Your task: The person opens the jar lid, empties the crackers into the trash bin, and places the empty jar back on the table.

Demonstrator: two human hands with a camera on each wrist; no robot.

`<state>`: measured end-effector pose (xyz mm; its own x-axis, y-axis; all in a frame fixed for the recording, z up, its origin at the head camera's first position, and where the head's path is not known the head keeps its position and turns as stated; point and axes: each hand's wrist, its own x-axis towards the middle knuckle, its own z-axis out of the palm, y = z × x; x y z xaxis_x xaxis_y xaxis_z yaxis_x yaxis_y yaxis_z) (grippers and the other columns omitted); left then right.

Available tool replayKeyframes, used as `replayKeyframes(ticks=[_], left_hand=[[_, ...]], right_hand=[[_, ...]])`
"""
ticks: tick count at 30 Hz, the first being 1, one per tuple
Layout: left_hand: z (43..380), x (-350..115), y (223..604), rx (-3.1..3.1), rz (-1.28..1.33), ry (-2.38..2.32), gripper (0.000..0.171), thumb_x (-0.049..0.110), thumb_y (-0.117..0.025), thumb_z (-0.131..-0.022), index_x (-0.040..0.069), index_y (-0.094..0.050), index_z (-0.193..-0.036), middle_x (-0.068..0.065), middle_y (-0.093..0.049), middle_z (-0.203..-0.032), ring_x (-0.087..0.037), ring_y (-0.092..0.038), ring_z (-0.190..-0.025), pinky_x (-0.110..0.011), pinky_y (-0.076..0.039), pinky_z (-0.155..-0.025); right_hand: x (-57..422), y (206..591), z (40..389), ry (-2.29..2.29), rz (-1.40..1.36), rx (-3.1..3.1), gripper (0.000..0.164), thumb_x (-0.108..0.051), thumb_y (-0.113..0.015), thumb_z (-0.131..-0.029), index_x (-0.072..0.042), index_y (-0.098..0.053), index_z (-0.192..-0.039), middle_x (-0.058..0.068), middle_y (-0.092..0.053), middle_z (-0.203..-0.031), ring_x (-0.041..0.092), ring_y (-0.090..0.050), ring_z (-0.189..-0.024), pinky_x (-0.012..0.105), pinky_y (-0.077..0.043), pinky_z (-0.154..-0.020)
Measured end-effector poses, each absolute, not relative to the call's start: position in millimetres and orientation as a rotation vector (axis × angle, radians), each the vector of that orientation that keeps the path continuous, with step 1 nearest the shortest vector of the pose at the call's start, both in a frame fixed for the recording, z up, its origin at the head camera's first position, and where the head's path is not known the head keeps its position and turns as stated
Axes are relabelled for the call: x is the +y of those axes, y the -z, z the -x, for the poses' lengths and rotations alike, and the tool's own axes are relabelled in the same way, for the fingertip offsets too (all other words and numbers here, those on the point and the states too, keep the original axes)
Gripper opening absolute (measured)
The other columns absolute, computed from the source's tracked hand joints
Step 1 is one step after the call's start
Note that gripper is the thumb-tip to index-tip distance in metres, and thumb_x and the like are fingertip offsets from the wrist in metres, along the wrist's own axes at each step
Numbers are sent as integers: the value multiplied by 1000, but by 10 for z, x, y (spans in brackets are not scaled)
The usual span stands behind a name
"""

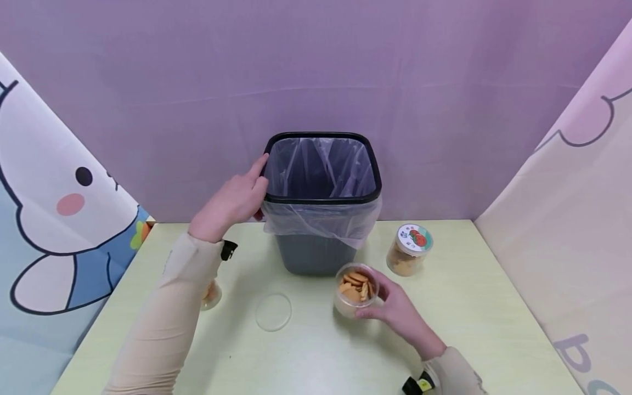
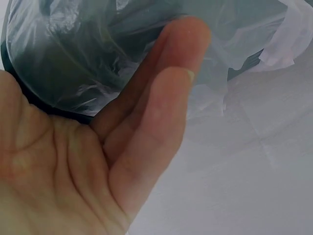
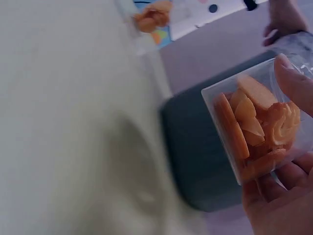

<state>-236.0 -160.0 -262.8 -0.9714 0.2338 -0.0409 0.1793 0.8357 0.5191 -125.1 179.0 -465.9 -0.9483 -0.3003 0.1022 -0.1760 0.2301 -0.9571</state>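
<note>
My right hand [image 1: 395, 307] grips a clear plastic jar [image 1: 345, 308] of cookies [image 3: 254, 122], lidless and held just in front of the bin. The thumb and fingers wrap its sides. My left hand [image 1: 232, 200] touches the left rim of a dark grey trash bin [image 1: 316, 255] with its index finger; its other fingers hang loosely beside the liner [image 2: 73, 54]. That translucent bag lines the bin and folds over the black rim [image 1: 323, 201]. A round clear lid [image 1: 274, 312] lies flat on the table, left of the held jar.
A closed cookie jar [image 1: 408, 249] with a strawberry-printed top stands right of the bin. Another cookie container [image 1: 211, 296] is partly hidden behind my left forearm. The pale table [image 1: 306, 356] is bounded by a purple curtain [image 1: 316, 66] behind and printed cloths at both sides.
</note>
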Motion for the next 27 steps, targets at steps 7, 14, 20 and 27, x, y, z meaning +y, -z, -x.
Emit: replayKeyframes(ticks=[7,14,20,27], left_hand=[[2360,-1581,2634,2912,-320,-831,64,33,-17,-99,33,1,-160,-2,-69,-66,-27,-65,-98,-47,-35,-107],[2355,-1548,2633,2906,-313,-844,64,34,-18,-99,31,3,-160,-6,-69,-68,-23,-67,-80,-47,-36,-107],[2368,-1542,2637,2901,-319,-840,65,33,-18,-99,30,4,-160,-7,-69,-68,-22,-66,-76,-48,-36,-107],[2369,-1561,2640,2914,-325,-830,65,31,-19,-100,27,3,-161,-4,-69,-67,-22,-66,-77,-47,-37,-107]], right_hand=[[2080,4221,1271,1768,542,2544,84,-15,-89,-72,-15,-50,-146,4,-54,-144,24,-51,-128,24,-38,-104],[2350,3790,1364,1758,502,2669,80,-9,-88,-74,-17,-52,-145,4,-54,-143,11,-53,-124,15,-38,-101],[2528,3504,1499,1724,455,2765,77,-9,-86,-77,-17,-52,-145,6,-57,-137,11,-54,-119,15,-42,-97],[2566,3199,1667,1706,437,2764,78,-11,-86,-78,-22,-50,-146,1,-55,-137,12,-51,-119,15,-46,-92]])
